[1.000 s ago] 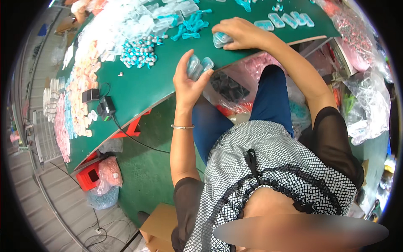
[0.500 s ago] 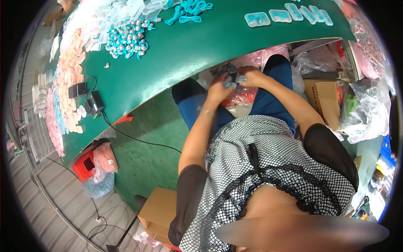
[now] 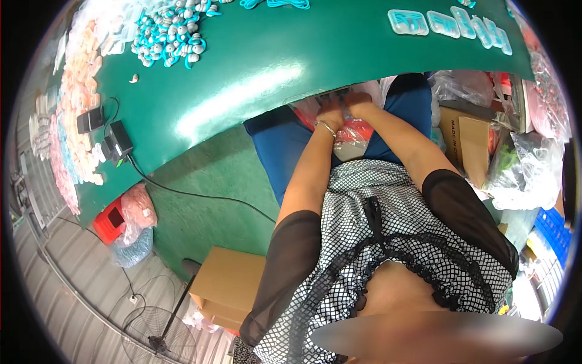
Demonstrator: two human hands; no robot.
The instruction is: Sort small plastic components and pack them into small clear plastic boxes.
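Both my hands are low between my knees, at the near edge of the green table [image 3: 236, 79]. My left hand [image 3: 330, 113] reaches forward with its fingertips among small dark things at the edge, which are too unclear to name. Close beside it, my right hand [image 3: 359, 104] points the same way. The fingers of both are mostly hidden, so whether they grip anything does not show. Beneath the hands lies a red bundle in transparent plastic [image 3: 356, 131].
On the table are grey-and-turquoise earphone-like pieces [image 3: 170, 36], turquoise cord [image 3: 279, 3], several small transparent cases [image 3: 408, 22], peach pieces [image 3: 79, 91] and a black adapter [image 3: 120, 138] with a trailing cable. Cardboard boxes [image 3: 227, 276], [image 3: 473, 142] and a fan [image 3: 157, 343] stand around me.
Both hands have moved forward to the table edge, their fingers now less visible. The pale blue-grey pieces seen in them before no longer show. The whole view has shifted slightly.
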